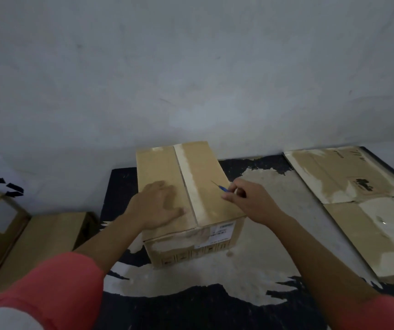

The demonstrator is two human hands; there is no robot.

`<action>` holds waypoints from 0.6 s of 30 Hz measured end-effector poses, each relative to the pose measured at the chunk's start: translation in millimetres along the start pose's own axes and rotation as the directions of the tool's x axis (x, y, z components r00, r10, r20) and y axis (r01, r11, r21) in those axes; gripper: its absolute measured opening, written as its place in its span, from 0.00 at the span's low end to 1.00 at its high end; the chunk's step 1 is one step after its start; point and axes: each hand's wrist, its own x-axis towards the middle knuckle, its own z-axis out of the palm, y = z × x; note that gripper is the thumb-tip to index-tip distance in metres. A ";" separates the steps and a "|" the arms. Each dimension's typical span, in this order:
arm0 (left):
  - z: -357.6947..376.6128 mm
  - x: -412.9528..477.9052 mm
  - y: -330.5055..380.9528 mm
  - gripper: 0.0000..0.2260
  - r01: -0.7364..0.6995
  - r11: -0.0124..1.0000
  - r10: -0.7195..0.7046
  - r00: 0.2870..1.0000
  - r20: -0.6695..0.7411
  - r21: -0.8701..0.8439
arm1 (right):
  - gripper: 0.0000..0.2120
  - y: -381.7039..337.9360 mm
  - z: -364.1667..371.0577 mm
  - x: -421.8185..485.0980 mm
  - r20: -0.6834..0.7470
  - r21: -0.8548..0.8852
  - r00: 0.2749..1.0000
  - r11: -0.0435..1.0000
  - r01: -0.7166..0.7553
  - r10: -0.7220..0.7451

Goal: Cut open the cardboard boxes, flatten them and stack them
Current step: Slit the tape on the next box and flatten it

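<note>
Closed box (160, 165) mid counter (215, 270), long axis running away from person. Tape seam (194, 191) runs along it, btwn hands. L hand (157, 206) spread flat on left flap; R hand (246, 201) pinches blue cutter (221, 188), tip aimed at seam, just right of it

A worn black surface (191, 303) with pale peeled patches meets a plain grey-white wall (191, 67).

A closed box (205, 163) stands on the worn dark desk (215, 306); the left hand (159, 206) lies flat on its left top flap; the right hand (248, 201) pinches a thin blue-handled blade (222, 188) over the right flap, beside the tape (192, 184); flattened cardboard (357, 184) lies right, more boxes (39, 244) left.
</note>
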 end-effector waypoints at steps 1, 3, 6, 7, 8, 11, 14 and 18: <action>6.8 1.2 1.2 0.38 0.078 0.996 -0.081 0.995 -0.066 -0.050 | 0.12 -1.8 2.7 12.7 -0.012 0.005 1.000 1.000 -0.020 0.020; 16.7 3.8 5.1 0.40 0.275 0.948 -0.288 0.955 -0.064 -0.161 | 0.12 -3.4 8.8 37.1 -0.038 -0.039 0.998 0.998 -0.055 0.054; 30.2 12.9 11.0 0.54 0.462 0.822 -0.470 0.881 0.063 -0.334 | 0.18 -1.1 19.7 65.5 -0.024 -0.193 0.979 0.960 -0.203 0.202; 33.9 15.5 13.0 0.57 0.469 0.811 -0.482 0.875 0.054 -0.350 | 0.24 0.8 23.3 71.1 -0.003 -0.243 0.965 0.936 -0.255 0.263; 36.4 17.3 15.3 0.58 0.461 0.819 -0.482 0.876 0.025 -0.341 | 0.29 3.7 27.2 74.5 0.023 -0.258 0.950 0.919 -0.296 0.313; 41.3 19.5 14.7 0.59 0.421 0.867 -0.444 0.896 -0.030 -0.268 | 0.31 4.6 30.3 70.7 0.070 -0.163 0.926 0.920 -0.356 0.371; 33.7 27.2 4.4 0.58 0.329 0.926 -0.340 0.940 -0.031 -0.182 | 0.38 0.7 23.5 58.4 0.037 -0.162 0.914 0.905 -0.394 0.405; -8.3 52.0 -21.0 0.56 0.091 0.994 -0.099 0.987 0.129 0.068 | 0.49 -7.4 28.1 31.7 0.146 -0.244 0.872 0.871 -0.425 0.467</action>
